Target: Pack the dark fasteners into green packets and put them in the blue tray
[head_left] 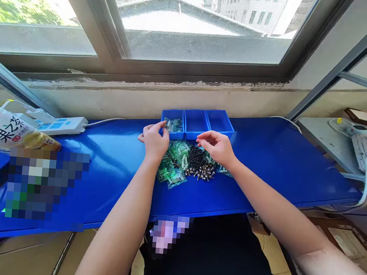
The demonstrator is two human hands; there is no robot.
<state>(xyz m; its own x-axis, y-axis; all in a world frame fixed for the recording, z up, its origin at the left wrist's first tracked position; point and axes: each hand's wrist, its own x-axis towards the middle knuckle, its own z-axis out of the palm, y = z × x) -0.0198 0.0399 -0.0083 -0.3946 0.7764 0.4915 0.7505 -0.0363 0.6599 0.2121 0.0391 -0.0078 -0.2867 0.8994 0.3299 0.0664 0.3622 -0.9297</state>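
My left hand [156,140] is at the front left corner of a blue three-part bin [183,134], its fingertips pinched together over the left compartment's edge. Inside that compartment lie small clear bags [173,125] of parts. The middle and right compartments show bare blue floors. My right hand [217,148] hovers in front of the bin with thumb and fingertips curled together. Whatever either hand holds is too small to make out. Below and between the hands lie a heap of green-tinted plastic bags [171,170] and a pile of black connectors with metal ends [200,167], partly hidden by my right hand.
The blue table [118,183] runs under a window. On its left are a snack bag [4,128], a white power strip [64,125] and a blurred-out patch. A grey side surface [324,141] with cables and a box [365,118] stands at right.
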